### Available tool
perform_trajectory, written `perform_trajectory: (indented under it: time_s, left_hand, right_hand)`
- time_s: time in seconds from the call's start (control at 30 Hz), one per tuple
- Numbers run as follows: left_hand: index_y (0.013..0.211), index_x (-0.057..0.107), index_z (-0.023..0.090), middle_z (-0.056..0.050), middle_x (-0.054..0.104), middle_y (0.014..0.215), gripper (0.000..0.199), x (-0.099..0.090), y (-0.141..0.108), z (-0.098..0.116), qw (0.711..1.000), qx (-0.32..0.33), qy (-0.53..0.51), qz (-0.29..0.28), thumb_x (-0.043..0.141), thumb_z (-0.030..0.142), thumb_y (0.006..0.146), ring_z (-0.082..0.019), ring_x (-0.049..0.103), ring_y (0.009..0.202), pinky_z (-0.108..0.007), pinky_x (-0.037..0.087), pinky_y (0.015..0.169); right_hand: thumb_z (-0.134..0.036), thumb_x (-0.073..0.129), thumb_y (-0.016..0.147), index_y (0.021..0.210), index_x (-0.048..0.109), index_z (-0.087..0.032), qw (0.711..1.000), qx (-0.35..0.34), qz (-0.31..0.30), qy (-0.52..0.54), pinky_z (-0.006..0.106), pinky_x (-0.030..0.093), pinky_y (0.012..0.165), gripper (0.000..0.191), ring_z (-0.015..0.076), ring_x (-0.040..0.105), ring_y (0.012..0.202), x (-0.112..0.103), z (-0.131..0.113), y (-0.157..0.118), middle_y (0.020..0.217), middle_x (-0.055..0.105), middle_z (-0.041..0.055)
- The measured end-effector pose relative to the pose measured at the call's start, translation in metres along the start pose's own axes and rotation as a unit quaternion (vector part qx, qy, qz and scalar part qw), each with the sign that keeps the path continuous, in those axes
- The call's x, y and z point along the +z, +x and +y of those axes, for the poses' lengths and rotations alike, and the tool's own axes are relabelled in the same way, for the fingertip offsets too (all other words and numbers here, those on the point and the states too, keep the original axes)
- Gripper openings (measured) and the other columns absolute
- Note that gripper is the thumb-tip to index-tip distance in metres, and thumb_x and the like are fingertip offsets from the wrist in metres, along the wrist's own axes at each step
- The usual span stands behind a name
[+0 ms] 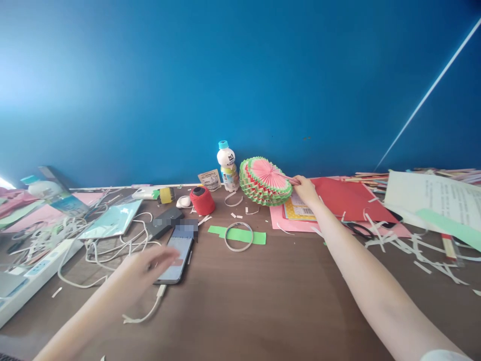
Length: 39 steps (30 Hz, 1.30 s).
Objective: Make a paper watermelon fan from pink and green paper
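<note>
My right hand (306, 190) is closed on the handle of a round pleated paper fan (266, 181), pink in the centre with red and green zigzag edges. The fan tilts near the blue wall, beside a white bottle (227, 168) with a blue cap. My left hand (152, 265), somewhat blurred, is over the lower left part of a phone (179, 253) with a lit screen. Its fingers point right and I see nothing held; whether they touch the phone I cannot tell. A clear ring (239, 249) lies on a green paper strip (259, 237) at the centre.
A red roll (202, 201), a black box (165, 223) and tangled white cables lie centre left. A power strip (48, 265) and another bottle (62, 198) are farther left. Red paper (351, 198), black scissors (359, 230), white paper scraps and a printed sheet (432, 200) cover the right side.
</note>
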<state>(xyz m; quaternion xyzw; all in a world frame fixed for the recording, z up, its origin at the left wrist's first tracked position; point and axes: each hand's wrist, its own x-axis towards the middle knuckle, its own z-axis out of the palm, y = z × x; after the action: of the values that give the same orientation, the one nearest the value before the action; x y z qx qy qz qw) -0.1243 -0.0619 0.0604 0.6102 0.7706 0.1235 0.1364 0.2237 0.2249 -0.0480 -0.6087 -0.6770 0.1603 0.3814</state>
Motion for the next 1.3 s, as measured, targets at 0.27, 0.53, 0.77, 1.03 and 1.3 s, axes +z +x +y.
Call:
perform_trajectory:
  time_s: [0.27, 0.53, 0.77, 1.03, 1.3]
  left_hand:
    - [0.091, 0.062, 0.011, -0.013, 0.065, 0.096, 0.018, 0.05, 0.122, 0.061, 0.979, 0.016, 0.205, -0.003, 0.046, 0.016, 0.085, -0.023, 0.061, 0.095, -0.034, 0.047, 0.083]
    - [0.114, 0.053, 0.015, -0.008, 0.056, 0.114, 0.033, 0.073, 0.142, 0.048, 0.97, -0.008, 0.242, 0.005, 0.053, 0.033, 0.086, -0.02, 0.057, 0.098, -0.04, 0.05, 0.082]
    - [0.106, 0.055, 0.011, -0.01, 0.06, 0.105, 0.022, 0.075, 0.145, 0.05, 0.97, -0.021, 0.238, 0.038, 0.05, 0.022, 0.087, -0.02, 0.059, 0.095, -0.037, 0.049, 0.081]
    - [0.097, 0.057, 0.011, -0.016, 0.064, 0.098, 0.026, 0.076, 0.142, 0.05, 0.975, -0.002, 0.211, 0.066, 0.038, 0.005, 0.08, -0.027, 0.059, 0.098, -0.033, 0.046, 0.079]
    - [0.094, 0.06, 0.013, -0.013, 0.066, 0.092, 0.027, 0.078, 0.144, 0.045, 0.982, -0.006, 0.175, 0.077, 0.037, 0.007, 0.079, -0.026, 0.062, 0.092, -0.033, 0.046, 0.078]
  right_hand:
    - [-0.02, 0.044, 0.066, 0.079, 0.062, -0.019, 1.0, -0.005, 0.001, 0.022, 0.036, 0.04, 0.078, 0.023, 0.0256, 0.056, 0.09, 0.0, 0.002, 0.0, 0.091, 0.066, 0.0082]
    - [-0.02, 0.045, 0.065, 0.079, 0.063, -0.02, 1.0, -0.002, -0.002, 0.029, 0.036, 0.038, 0.08, 0.023, 0.0255, 0.055, 0.09, 0.001, 0.003, 0.003, 0.09, 0.066, 0.0069]
    - [-0.018, 0.045, 0.064, 0.08, 0.063, -0.019, 1.0, 0.002, -0.005, 0.029, 0.035, 0.038, 0.08, 0.024, 0.0253, 0.055, 0.09, 0.0, 0.003, 0.002, 0.09, 0.066, 0.0074]
    - [-0.019, 0.046, 0.063, 0.079, 0.062, -0.021, 0.999, -0.004, -0.003, 0.032, 0.036, 0.038, 0.08, 0.023, 0.025, 0.055, 0.09, 0.0, 0.006, 0.004, 0.089, 0.067, 0.006]
    - [-0.018, 0.045, 0.063, 0.079, 0.063, -0.02, 0.999, -0.003, -0.002, 0.032, 0.037, 0.038, 0.082, 0.024, 0.0256, 0.055, 0.09, 0.0, 0.005, 0.003, 0.088, 0.067, 0.0064]
